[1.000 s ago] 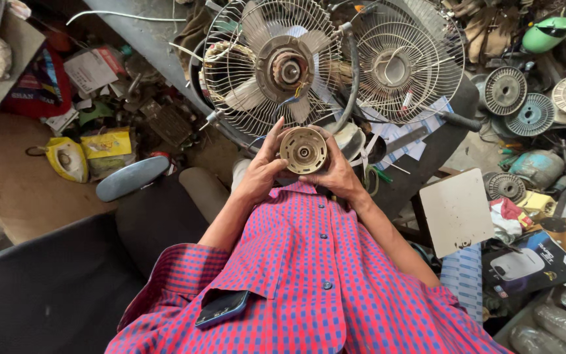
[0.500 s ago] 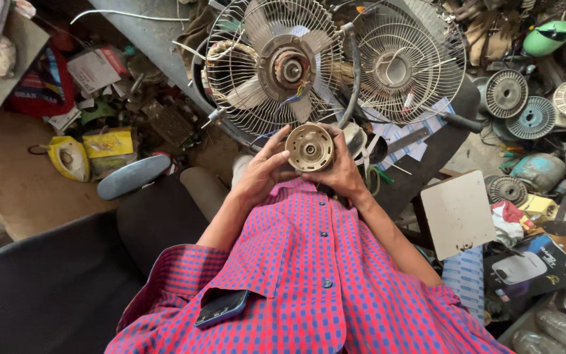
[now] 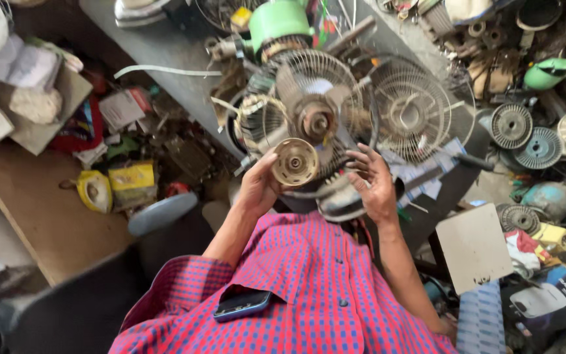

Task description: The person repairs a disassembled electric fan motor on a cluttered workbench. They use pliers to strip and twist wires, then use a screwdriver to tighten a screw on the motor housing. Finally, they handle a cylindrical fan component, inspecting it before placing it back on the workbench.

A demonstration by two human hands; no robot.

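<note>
Disc: round tan fan part [image 3: 295, 161], ribbed face toward the camera, held up in front of the fan's hub, above the red-and-blue checked shirt [image 3: 309, 288].
Left hand [image 3: 259, 185]: grip closed on the disc's left and lower edge, thumb at the rim.
Right hand [image 3: 373, 183]: off the disc, just to its right, fingers spread and loosely curled, grasping nothing visible.
Fan [image 3: 316, 118]: dusty blades and wire guard directly behind the disc; second wire guard [image 3: 411, 111] beside it on the right.
Shirt pocket: dark phone [image 3: 242, 304] sticking out.
Surroundings: green motor housing [image 3: 276, 21] above; grey grille discs [image 3: 525, 134] at right; yellow packet [image 3: 131, 178] at left.
</note>
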